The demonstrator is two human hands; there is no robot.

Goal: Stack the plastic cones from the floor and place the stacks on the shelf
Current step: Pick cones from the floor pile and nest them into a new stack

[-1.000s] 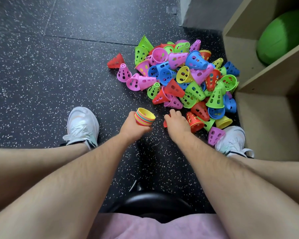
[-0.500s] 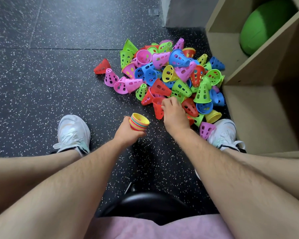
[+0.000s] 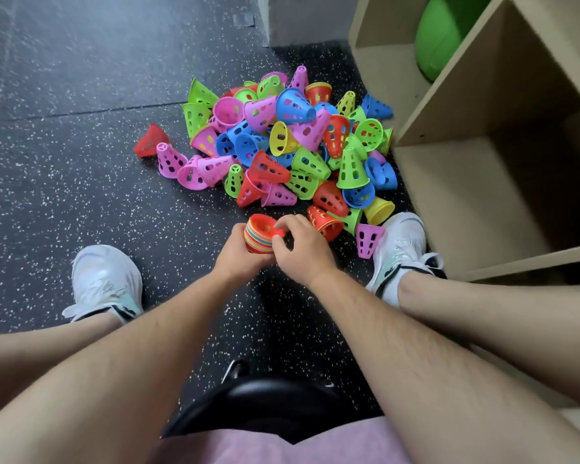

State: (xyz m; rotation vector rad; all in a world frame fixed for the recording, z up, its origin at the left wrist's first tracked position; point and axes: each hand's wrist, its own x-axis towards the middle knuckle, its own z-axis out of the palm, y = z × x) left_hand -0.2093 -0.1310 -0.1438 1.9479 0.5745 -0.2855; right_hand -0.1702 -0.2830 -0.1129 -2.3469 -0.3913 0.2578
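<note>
Red plastic on top: gripping the stack (image 3: 258, 242) in the left hand (image 3: 236, 254), just this side of the pile (image 3: 298, 145), mouth up for nesting; pinching the red cone (image 3: 263, 225) by its rim with the right hand (image 3: 303, 251), seemingly seating it; leaving the shelf (image 3: 466, 195), right of the pile, for later.

place: gym | speckled rubber floor (image 3: 64, 182) | green ball (image 3: 446, 31) in shelf (image 3: 476, 108)
</note>
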